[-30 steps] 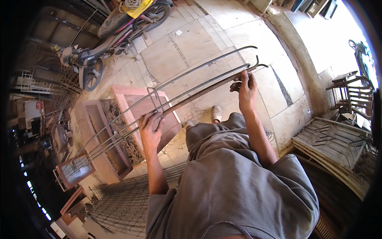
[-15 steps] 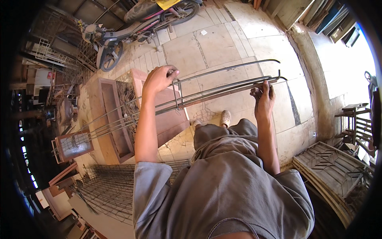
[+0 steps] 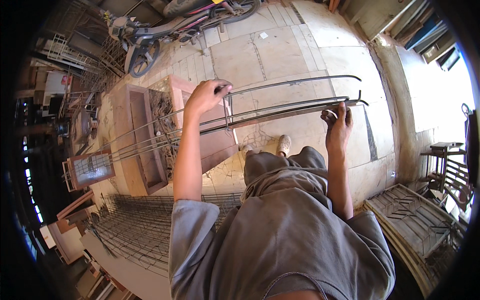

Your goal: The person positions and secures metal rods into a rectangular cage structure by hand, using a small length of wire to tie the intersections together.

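Note:
A long cage of thin steel reinforcing bars (image 3: 295,80) stretches from the far left to the right in front of me. Small rectangular stirrups (image 3: 230,112) stand around the bars, one close to my left hand (image 3: 205,97). That hand's fingers are curled on the upper bar beside this stirrup. My right hand (image 3: 338,131) is raised at the bent right ends of the lower bars, index finger and thumb against them. Along the lower bars runs a narrow brown strip (image 3: 287,115), reaching toward the right fingers. Part of each hand's grip is hidden.
Wooden box frames (image 3: 145,142) stand under the cage, with a small framed panel (image 3: 91,170) at its far end. Wire mesh or cages (image 3: 150,220) lie at lower left. A motorbike (image 3: 175,32) stands beyond; carved panels (image 3: 415,217) and a chair (image 3: 445,162) are at right.
The view has shifted slightly, so the floor, bars and hands all appear a little farther right and higher. Both hands keep nearly the same places on the cage.

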Available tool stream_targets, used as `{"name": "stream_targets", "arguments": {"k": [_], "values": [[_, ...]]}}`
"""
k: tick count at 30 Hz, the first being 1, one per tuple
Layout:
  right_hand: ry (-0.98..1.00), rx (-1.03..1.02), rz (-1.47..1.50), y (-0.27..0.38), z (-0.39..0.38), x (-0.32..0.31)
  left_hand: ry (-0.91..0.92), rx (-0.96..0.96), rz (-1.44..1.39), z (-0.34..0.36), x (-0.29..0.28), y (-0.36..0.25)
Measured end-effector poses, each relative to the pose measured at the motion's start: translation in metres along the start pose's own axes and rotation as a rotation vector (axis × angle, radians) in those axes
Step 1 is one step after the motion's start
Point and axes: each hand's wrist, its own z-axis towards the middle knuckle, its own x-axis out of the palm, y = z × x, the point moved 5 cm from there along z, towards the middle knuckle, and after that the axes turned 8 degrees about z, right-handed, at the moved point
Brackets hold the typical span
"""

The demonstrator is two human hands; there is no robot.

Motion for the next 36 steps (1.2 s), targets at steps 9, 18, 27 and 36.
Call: {"name": "stream_targets", "arguments": {"k": [9,18,27,36], "values": [[0.006,0.027,0.017,-0.001,-0.002,0.000,-0.212,-0.060,-0.040,-0.038,-0.011,-0.017],[-0.004,0.000,-0.002,-0.005,0.004,-0.005,-0.563,0.029,-0.103,-0.061,-0.003,-0.024],[0.033,0.008,-0.064,-0.002,0.006,-0.009,-0.461,0.077,-0.003,-0.052,-0.001,-0.016],[0.079,0.076,-0.226,0.010,0.007,-0.006,-0.444,0.088,-0.008,-0.056,0.002,-0.009]]}}
